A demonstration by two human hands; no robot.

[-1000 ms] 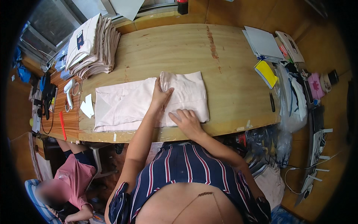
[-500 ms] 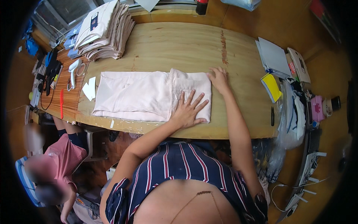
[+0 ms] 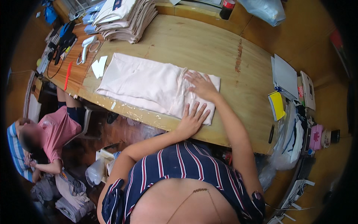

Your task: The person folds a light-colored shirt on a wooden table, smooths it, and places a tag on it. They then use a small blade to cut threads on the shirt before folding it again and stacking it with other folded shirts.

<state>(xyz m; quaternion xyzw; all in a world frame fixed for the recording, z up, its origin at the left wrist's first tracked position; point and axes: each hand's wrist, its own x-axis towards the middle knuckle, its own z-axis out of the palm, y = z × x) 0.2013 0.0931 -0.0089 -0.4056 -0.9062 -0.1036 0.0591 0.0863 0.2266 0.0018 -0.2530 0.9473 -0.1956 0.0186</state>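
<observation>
A pale pink garment (image 3: pixel 140 84), folded into a long flat strip, lies across the wooden table. Its right end is turned back over itself, making a thicker panel with a seam along its left side. My left hand (image 3: pixel 191 120) rests flat on the near edge of that panel, fingers spread. On the far part of the same panel lies my right hand (image 3: pixel 202 86), palm down, its fingers stretched toward the seam. Neither hand grips the cloth.
At the back left stands a stack of folded pink garments (image 3: pixel 126 24). Two white cards (image 3: pixel 99 67), a white handheld device (image 3: pixel 86 46) and a red strip (image 3: pixel 68 75) lie left. Papers (image 3: pixel 285 76) and a yellow booklet (image 3: pixel 276 105) are right. A person (image 3: pixel 59 128) sits lower left.
My right hand has moved from the garment's far right corner leftward onto the folded panel. My left hand has slid a little toward the near edge. The head view has tilted.
</observation>
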